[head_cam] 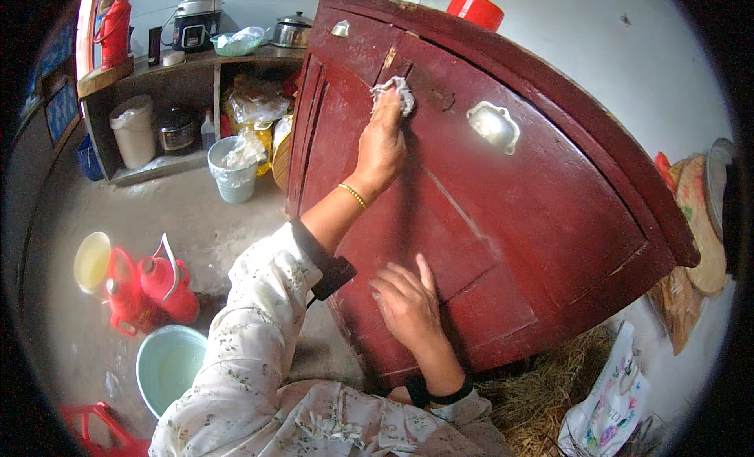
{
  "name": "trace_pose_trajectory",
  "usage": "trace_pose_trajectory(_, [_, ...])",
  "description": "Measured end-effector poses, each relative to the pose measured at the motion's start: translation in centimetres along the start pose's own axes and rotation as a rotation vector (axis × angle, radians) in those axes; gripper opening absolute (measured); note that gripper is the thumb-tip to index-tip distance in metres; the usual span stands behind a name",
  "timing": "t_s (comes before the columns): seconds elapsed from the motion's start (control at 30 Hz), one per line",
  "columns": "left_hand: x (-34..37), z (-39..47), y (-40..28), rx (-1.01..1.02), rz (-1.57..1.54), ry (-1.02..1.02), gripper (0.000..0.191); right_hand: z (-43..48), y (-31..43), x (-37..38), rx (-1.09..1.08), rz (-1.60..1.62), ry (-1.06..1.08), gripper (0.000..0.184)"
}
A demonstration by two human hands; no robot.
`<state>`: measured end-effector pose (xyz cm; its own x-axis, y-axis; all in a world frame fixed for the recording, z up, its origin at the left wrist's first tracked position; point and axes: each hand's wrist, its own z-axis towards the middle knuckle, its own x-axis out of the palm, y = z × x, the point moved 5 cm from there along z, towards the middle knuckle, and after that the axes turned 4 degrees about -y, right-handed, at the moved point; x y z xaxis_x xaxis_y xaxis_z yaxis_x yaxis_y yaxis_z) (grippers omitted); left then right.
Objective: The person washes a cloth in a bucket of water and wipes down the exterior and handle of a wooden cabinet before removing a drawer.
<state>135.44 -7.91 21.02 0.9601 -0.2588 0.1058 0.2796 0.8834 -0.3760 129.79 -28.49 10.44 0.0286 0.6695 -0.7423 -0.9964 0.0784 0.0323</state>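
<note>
My left hand (pixel 383 145), with a gold beaded bracelet at its wrist, grips a crumpled grey cloth (pixel 393 95). The cloth lies against the front of a dark red wooden cabinet (pixel 471 204), close to a chipped spot below the top edge. A larger silver cup-shaped handle (pixel 493 126) sits to the right of the cloth, and a smaller one (pixel 340 28) to its upper left. Lower down, my right hand (pixel 409 307) has its fingers spread before the cabinet's lower panels and holds nothing; whether it touches the wood is unclear.
A red cylinder (pixel 476 9) stands on the cabinet. On the floor at left are red thermos flasks (pixel 153 289), a pale green basin (pixel 171 363) and a lined waste bin (pixel 232 174). Shelving (pixel 159 74) bears cookware. Dry straw (pixel 530 386) and a white printed bag (pixel 609 398) lie lower right.
</note>
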Motion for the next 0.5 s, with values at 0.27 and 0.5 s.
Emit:
trace_pose_trajectory(0.27, [-1.6,1.0,1.0,-0.129,-0.292,0.043,0.041,0.7,1.0,-0.2,-0.030,-0.006,0.047,0.019])
trace_pose_trajectory(0.5, [-2.5,1.5,-2.2,-0.632,-0.863,0.040,0.023,2.5,0.8,-7.2,0.130,0.229,-0.260,0.027])
